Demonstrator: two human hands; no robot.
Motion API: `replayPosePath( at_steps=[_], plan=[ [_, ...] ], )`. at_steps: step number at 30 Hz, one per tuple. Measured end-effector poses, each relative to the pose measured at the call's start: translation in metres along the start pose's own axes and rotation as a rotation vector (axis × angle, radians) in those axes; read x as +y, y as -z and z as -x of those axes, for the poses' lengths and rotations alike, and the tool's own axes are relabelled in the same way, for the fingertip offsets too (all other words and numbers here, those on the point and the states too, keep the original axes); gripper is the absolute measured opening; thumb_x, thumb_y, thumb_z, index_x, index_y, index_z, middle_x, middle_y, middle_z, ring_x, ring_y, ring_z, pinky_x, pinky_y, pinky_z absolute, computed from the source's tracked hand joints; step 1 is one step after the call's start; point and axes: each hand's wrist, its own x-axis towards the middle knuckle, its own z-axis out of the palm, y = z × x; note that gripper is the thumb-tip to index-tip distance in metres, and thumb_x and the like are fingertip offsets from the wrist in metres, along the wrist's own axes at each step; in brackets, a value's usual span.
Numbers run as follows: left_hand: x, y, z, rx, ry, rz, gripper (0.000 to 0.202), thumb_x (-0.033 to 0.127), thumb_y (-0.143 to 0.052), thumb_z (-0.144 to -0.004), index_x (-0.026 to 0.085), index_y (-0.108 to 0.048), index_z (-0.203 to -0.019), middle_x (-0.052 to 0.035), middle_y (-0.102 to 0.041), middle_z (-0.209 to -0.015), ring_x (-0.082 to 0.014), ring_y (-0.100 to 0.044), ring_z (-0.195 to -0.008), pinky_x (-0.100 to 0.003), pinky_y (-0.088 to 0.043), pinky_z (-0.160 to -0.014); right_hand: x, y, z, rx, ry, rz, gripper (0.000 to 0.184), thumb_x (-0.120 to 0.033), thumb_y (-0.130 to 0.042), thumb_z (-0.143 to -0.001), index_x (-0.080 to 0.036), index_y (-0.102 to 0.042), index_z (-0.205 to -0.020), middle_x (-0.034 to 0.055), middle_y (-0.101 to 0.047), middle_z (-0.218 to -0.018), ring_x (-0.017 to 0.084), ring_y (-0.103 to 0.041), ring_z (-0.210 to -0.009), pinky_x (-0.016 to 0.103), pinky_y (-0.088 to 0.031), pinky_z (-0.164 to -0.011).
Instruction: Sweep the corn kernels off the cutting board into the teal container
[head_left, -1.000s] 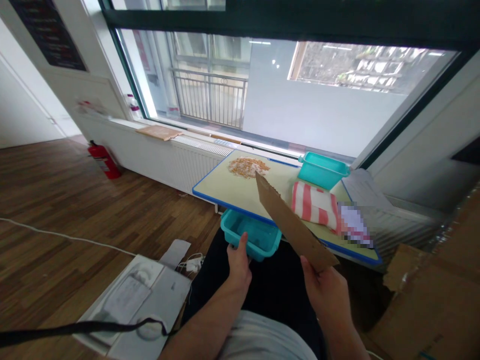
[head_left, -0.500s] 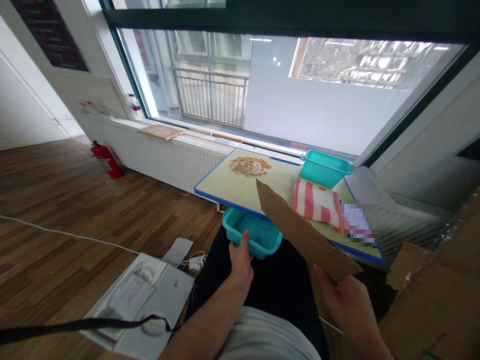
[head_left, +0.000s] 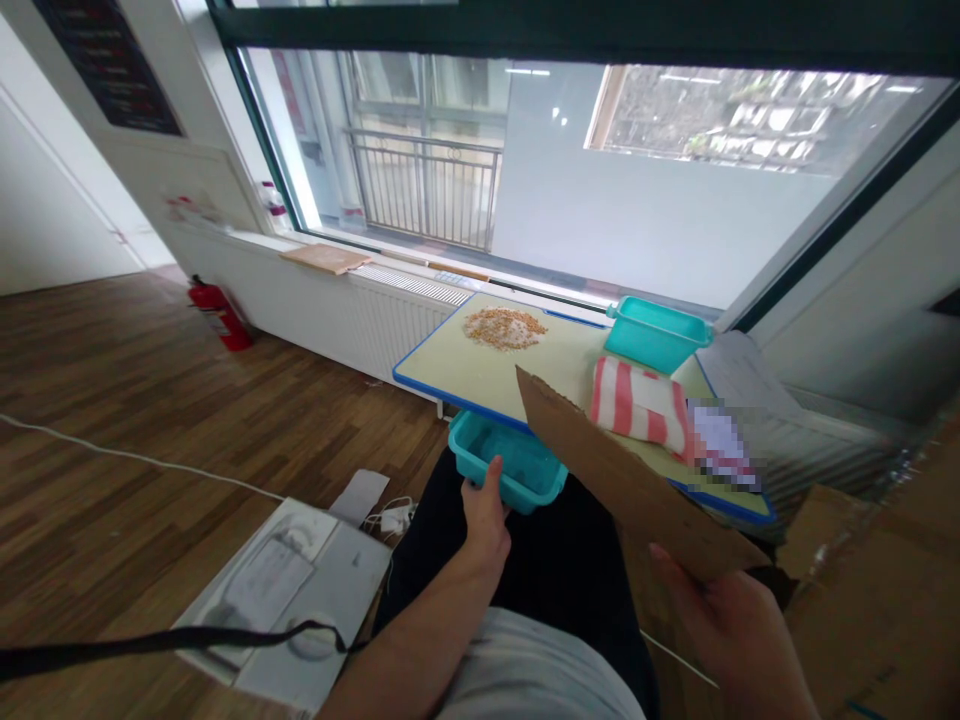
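Observation:
My left hand (head_left: 487, 510) grips the near side of a teal plastic basket (head_left: 510, 465), thumb over its rim. The basket sits above my lap, just under the front edge of a pale yellow table (head_left: 435, 355) with blue edging. In my right hand (head_left: 720, 620) is a long strip of brown cardboard (head_left: 637, 485), held by its near end. Its far tip slants up across the table's front edge. A pile of mixed yellow and white grains (head_left: 504, 328) lies on the left part of the tabletop, beyond the cardboard's tip.
A second teal basket (head_left: 656, 335) stands at the table's back right. In front of it lies a folded red-and-white striped towel (head_left: 637, 405), with a blurred packet (head_left: 724, 440) beside it. A large cardboard box (head_left: 885, 600) is at right; a white box (head_left: 292, 600) rests on the floor.
My right hand has shifted a little right and down, with the near end of the cardboard. My left hand still holds the basket; the grain pile looks the same.

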Motion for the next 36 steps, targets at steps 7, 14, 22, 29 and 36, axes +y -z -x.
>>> replayPosePath(
  at_steps=[7,14,22,29,36],
  plan=[
    [0.001,0.000,0.002,-0.012,-0.003,0.003,0.055,0.038,-0.075,-0.076,0.017,-0.053,-0.122,-0.0163,-0.065,-0.118,-0.0291,-0.066,-0.100,-0.041,-0.059,-0.070,0.002,-0.005,-0.007,0.053,-0.037,0.005,0.034,-0.046,-0.052,-0.084,-0.021,-0.075,-0.082,0.0056,-0.075,-0.076,0.025,-0.072,-0.075,0.026,-0.057,-0.061],
    [-0.002,0.000,-0.001,0.001,-0.005,-0.021,0.054,0.038,-0.075,-0.076,0.017,-0.053,-0.121,-0.0156,-0.065,-0.117,-0.0286,-0.067,-0.099,-0.041,-0.058,-0.071,-0.005,-0.029,-0.017,-0.027,-0.038,-0.112,0.038,-0.047,-0.048,-0.086,-0.020,-0.075,-0.086,0.0069,-0.076,-0.080,0.027,-0.072,-0.082,0.029,-0.058,-0.064],
    [-0.001,0.000,0.000,-0.014,-0.025,-0.012,0.051,0.038,-0.074,-0.077,0.017,-0.055,-0.120,-0.0155,-0.066,-0.116,-0.0278,-0.067,-0.097,-0.041,-0.058,-0.071,-0.003,-0.021,-0.010,-0.100,0.000,-0.182,0.036,-0.047,-0.051,-0.086,-0.021,-0.075,-0.096,0.0062,-0.076,-0.094,0.026,-0.070,-0.096,0.031,-0.058,-0.079],
    [0.001,0.000,-0.001,-0.019,-0.031,-0.007,0.056,0.041,-0.074,-0.077,0.017,-0.054,-0.123,-0.0158,-0.066,-0.116,-0.0278,-0.067,-0.098,-0.041,-0.058,-0.072,0.002,-0.019,-0.010,0.027,-0.055,-0.134,0.037,-0.049,-0.053,-0.083,-0.020,-0.075,-0.090,0.0080,-0.076,-0.095,0.028,-0.069,-0.099,0.035,-0.057,-0.084],
    [0.000,0.000,-0.003,-0.016,-0.014,-0.023,0.054,0.043,-0.073,-0.078,0.017,-0.055,-0.122,-0.0162,-0.066,-0.116,-0.0277,-0.067,-0.098,-0.040,-0.059,-0.070,-0.005,-0.030,-0.036,-0.085,-0.012,-0.193,0.036,-0.046,-0.051,-0.083,-0.022,-0.076,-0.091,0.0063,-0.075,-0.079,0.028,-0.072,-0.079,0.034,-0.059,-0.067]
  ],
)
